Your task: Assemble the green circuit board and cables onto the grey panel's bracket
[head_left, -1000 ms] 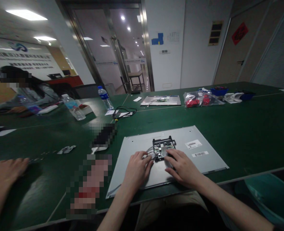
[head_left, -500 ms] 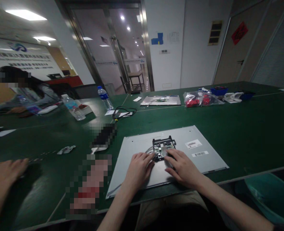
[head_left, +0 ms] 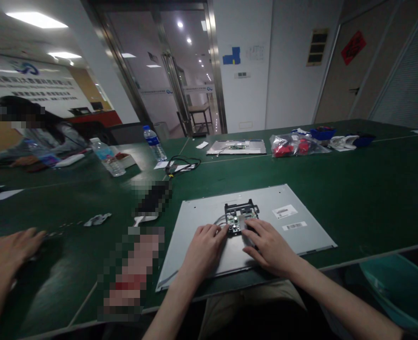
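Observation:
A grey metal panel (head_left: 301, 198) lies flat on the green table (head_left: 371, 189) in front of me. A small circuit board (head_left: 237, 218) sits in a black bracket (head_left: 240, 207) at the panel's middle, with grey wires (head_left: 220, 220) leaving its left side. My left hand (head_left: 205, 248) rests on the panel, fingers curled and pressed against the board's left lower edge by the wires. On the other side, my right hand (head_left: 268, 245) has its fingers closed on the board's lower right part and hides it. Two white labels (head_left: 285, 211) lie to the right of the board.
A co-worker's hand (head_left: 10, 250) rests on the table at the far left; another person sits at the back left. Two water bottles (head_left: 107, 158), a black cable (head_left: 180, 164), a second panel (head_left: 237, 147) and a plastic bag of red parts (head_left: 294, 145) lie further back. A teal bin (head_left: 396, 288) stands at lower right.
My left hand has slid a little to the right, up against the board. The co-worker's hand at the far left has shifted slightly. My right hand has stayed put.

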Motion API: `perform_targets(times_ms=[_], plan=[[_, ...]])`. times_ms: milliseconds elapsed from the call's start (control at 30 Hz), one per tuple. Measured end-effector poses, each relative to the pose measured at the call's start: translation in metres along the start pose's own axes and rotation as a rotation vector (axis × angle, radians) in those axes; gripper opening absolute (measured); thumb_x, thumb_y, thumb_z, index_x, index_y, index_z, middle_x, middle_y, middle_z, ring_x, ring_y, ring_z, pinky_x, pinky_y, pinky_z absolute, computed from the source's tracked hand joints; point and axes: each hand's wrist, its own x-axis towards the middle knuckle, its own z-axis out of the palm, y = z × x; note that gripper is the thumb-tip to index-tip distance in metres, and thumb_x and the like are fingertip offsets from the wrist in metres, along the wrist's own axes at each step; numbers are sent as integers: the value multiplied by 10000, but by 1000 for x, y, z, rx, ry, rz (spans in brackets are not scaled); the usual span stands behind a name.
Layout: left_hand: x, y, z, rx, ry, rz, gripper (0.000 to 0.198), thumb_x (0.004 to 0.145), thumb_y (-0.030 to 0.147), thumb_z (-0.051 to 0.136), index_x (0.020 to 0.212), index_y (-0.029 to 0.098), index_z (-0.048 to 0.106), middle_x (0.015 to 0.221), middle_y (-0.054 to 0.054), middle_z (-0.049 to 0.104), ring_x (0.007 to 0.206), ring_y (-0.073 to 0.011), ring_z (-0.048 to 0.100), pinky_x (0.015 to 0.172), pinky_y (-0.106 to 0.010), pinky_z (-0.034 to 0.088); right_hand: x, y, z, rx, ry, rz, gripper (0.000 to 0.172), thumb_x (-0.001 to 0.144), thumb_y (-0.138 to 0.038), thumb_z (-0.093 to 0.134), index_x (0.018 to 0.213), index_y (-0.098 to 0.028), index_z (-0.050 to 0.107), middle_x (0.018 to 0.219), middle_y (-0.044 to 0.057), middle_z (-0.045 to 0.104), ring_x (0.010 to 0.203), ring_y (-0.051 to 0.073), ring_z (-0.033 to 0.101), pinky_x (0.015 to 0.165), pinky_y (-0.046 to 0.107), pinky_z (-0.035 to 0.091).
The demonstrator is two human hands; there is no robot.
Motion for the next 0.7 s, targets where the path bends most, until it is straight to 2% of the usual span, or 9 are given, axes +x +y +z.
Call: perform_targets(times_ms=[300, 700], plan=[[-2, -1, 2, 41, -33, 11, 425, 916, 111, 465, 1335, 181, 488, 1109, -105, 628, 985, -264, 556, 860, -413, 453, 0, -2, -2, -3, 10, 10, 377, 930, -351, 535, 1262, -172, 538, 1370, 129, 499, 1277, 286, 429, 1083, 484, 384], [-1, 1, 3, -38, 11, 11, 406, 904, 79, 463, 1295, 168, 522, 1245, -107, 604, 1088, -264, 555, 924, -433, 474, 1, -1, 0, -10, 3, 15, 390, 925, -353, 542, 1272, -175, 532, 1376, 128, 496, 1285, 283, 420, 1088, 480, 378]])
